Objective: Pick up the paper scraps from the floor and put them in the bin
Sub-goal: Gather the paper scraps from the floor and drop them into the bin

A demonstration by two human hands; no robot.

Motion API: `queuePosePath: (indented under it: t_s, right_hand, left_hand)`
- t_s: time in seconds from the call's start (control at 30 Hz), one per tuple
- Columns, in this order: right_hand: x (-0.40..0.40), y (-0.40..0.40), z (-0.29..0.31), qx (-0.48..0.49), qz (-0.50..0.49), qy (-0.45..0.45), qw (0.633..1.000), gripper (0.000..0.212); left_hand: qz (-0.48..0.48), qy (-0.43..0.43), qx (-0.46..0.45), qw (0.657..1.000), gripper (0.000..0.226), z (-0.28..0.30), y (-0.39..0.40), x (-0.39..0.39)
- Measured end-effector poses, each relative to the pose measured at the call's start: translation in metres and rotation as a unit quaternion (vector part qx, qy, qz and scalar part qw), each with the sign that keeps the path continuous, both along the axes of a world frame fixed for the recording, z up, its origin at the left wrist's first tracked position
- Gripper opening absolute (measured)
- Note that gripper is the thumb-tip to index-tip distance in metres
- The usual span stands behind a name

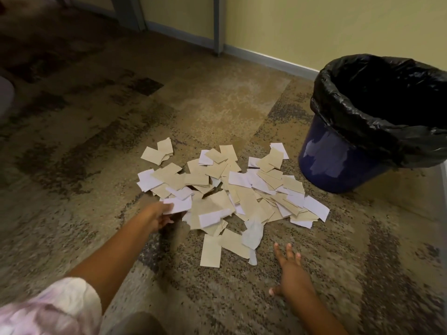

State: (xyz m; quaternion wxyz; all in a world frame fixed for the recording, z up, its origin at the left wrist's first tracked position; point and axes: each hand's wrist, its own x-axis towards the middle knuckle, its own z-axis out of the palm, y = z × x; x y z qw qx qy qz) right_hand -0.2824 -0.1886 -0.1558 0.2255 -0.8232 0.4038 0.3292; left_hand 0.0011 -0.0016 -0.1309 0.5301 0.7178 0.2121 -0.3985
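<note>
A heap of several tan and white paper scraps [232,189] lies on the patterned carpet in the middle of the view. My left hand [158,215] reaches into the heap's near left edge and pinches a white scrap [177,204]. My right hand [291,272] lies flat on the carpet just below and right of the heap, fingers spread, holding nothing. The bin [338,160], dark blue with a black bag over its rim, stands upright at the right, beside the heap's far right end; its inside looks dark.
A yellow wall with a grey skirting board [266,60] runs behind the heap and bin. Two grey upright legs or frames [219,25] stand at the wall. Open carpet [84,141] spreads to the left. My pale sleeve [55,310] fills the bottom left corner.
</note>
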Motion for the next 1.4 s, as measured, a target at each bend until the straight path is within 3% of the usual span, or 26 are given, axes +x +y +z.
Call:
queuePosePath:
  t_s: [0.1, 0.27, 0.37, 0.47, 0.57, 0.67, 0.93, 1.03, 1.13, 1.27, 1.4]
  right_hand:
    - [-0.001, 0.003, 0.004, -0.013, 0.001, -0.002, 1.000, 0.118]
    - [0.002, 0.007, 0.011, -0.031, 0.019, 0.021, 0.999, 0.117]
    - [0.011, 0.018, 0.019, -0.086, 0.033, 0.042, 0.995, 0.100]
    - [0.029, 0.032, 0.024, -0.138, 0.038, -0.038, 0.989, 0.086]
    - [0.052, 0.042, 0.019, -0.072, 0.057, -0.173, 0.981, 0.090]
    - [0.066, 0.046, 0.011, -0.018, 0.105, -0.143, 0.984, 0.082]
    - [0.061, 0.019, 0.021, -0.125, 0.151, -0.196, 0.961, 0.021]
    - [0.052, 0.007, 0.036, -0.118, 0.122, -0.247, 0.954, 0.020]
    - [0.040, -0.004, 0.063, -0.035, 0.052, -0.305, 0.950, 0.030]
    - [0.033, -0.037, 0.124, -0.037, -0.020, -0.425, 0.904, 0.028]
    - [0.030, -0.107, 0.202, -0.173, -0.095, -0.558, 0.806, 0.017]
  left_hand:
    - [0.045, -0.034, -0.011, 0.998, 0.040, -0.001, 0.003, -0.035]
    - [0.128, -0.007, -0.052, 0.990, 0.036, -0.003, 0.010, -0.087]
    - [0.151, -0.001, -0.057, 0.987, 0.037, 0.000, 0.013, -0.097]
    - [0.154, -0.004, -0.054, 0.987, 0.038, 0.006, 0.019, -0.097]
    - [0.150, -0.021, -0.045, 0.987, 0.036, 0.013, 0.024, -0.096]
    - [0.140, -0.039, -0.045, 0.988, 0.030, 0.018, 0.030, -0.094]
    - [0.095, -0.074, -0.024, 0.992, 0.012, 0.036, 0.044, -0.090]
    - [0.102, -0.068, -0.023, 0.992, 0.022, 0.044, 0.046, -0.084]
    - [0.110, -0.070, -0.036, 0.991, 0.027, 0.055, 0.042, -0.078]
    - [0.088, -0.077, -0.064, 0.991, 0.027, 0.069, 0.024, -0.075]
    - [0.084, -0.089, -0.112, 0.986, 0.011, 0.091, 0.003, -0.062]
